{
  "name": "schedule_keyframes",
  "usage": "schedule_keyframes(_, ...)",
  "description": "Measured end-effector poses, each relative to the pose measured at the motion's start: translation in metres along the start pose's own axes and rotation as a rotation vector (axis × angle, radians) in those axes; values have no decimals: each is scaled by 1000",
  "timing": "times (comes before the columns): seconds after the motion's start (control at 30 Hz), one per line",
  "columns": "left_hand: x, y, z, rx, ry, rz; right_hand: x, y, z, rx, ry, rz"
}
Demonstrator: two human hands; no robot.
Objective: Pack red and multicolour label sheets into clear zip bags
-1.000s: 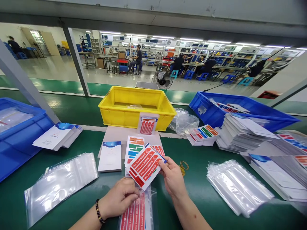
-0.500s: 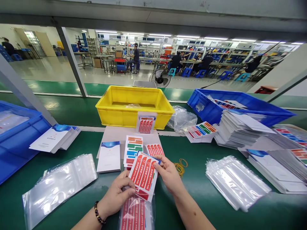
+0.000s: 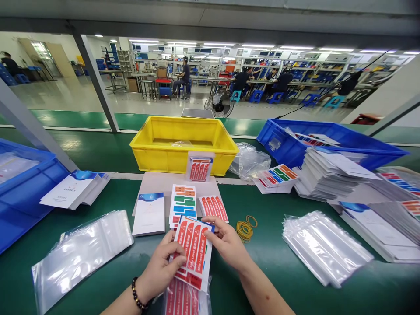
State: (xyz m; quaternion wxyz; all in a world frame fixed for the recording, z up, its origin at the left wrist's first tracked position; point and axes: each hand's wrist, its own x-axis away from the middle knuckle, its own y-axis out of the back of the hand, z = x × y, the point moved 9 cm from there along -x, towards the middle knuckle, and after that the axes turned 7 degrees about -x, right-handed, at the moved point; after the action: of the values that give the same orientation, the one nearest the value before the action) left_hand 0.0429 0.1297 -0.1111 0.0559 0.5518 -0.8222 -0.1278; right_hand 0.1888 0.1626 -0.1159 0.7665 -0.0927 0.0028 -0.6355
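Pinching the cards [image 3: 193, 247] between fingers at opposite edges, likely for steadiness, left hand [image 3: 160, 262] and right hand [image 3: 228, 243] sit at six o'clock over the desk [image 3: 269, 267]. A bag [image 3: 183, 301] lies partly under the cards; bands [image 3: 242, 232], at their two o'clock, seem placed for easy reach.

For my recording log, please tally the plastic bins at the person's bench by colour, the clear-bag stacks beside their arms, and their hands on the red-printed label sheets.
Blue: 2 (left blue bin, right blue bin)
Yellow: 1 (yellow bin)
Clear-bag stacks: 2 (left bag stack, right bag stack)
Hands on label sheets: 2 (left hand, right hand)
Total: 7
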Motion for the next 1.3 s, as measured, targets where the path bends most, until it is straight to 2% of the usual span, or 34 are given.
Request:
schedule_keyframes(0.13,0,1,1,25,1,1,0,2,2,-81,33,-24)
schedule_keyframes(0.2,1,5,2,28,12,-17,1,-4,5,-12,40,17)
schedule_keyframes(0.37,3,15,2,20,29,-104,16,-47,15,313,112,414)
schedule_keyframes(0.43,3,16,3,39,33,-115,21,-55,14,341,107,490)
schedule_keyframes(0.53,3,17,5,101,52,-132,19,-54,12,349,85,455)
schedule_keyframes(0.67,2,9,19,215,218,-46,13,-44,8,324,66,332)
schedule_keyframes(0.73,3,7,25,212,293,-28,12,-40,4,296,30,302)
schedule_keyframes(0.83,3,10,26,183,317,-57,12,-38,-3,292,-32,268)
schedule_keyframes(1.1,3,14,20,115,245,-86,9,-42,4,383,42,216)
schedule_keyframes(1.2,2,20,6,10,101,-111,9,-42,2,388,50,225)
schedule_keyframes(1.3,2,18,-9,-144,-38,-50,10,-44,1,404,56,237)
